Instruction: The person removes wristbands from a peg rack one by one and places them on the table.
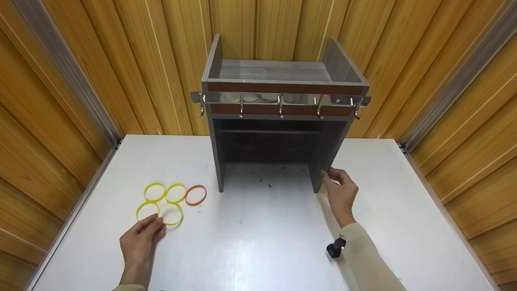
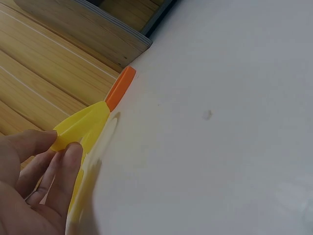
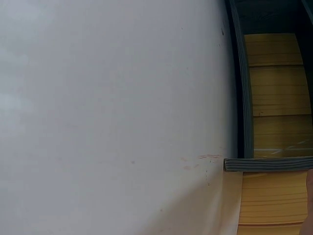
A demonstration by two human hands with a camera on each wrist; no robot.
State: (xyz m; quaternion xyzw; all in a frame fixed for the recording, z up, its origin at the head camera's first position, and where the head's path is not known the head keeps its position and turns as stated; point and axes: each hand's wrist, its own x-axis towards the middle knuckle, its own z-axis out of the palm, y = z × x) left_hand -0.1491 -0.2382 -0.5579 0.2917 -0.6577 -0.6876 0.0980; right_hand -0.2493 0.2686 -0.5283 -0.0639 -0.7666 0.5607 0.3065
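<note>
My left hand (image 1: 139, 240) pinches a yellow ring (image 1: 181, 213) by its near side, between thumb and fingertips. The left wrist view shows this pinched yellow band (image 2: 80, 125) from the side, with a shadow on the table beneath. Close around it lie several more yellow rings (image 1: 155, 183) and one orange ring (image 1: 196, 186). Over on the right, my right hand (image 1: 342, 194) grips the lower front edge of the grey shelf unit's side panel (image 1: 329, 149), thumb in front and fingers bent. In the right wrist view only a sliver of that hand (image 3: 308, 205) shows.
A metal rail with several hooks (image 1: 281, 107) runs across the shelf unit's front and sticks out past both sides. Wood-patterned walls (image 1: 161, 68) enclose the white table (image 1: 242, 250) at the back and sides. A small black device (image 1: 335, 247) hangs at the right sleeve.
</note>
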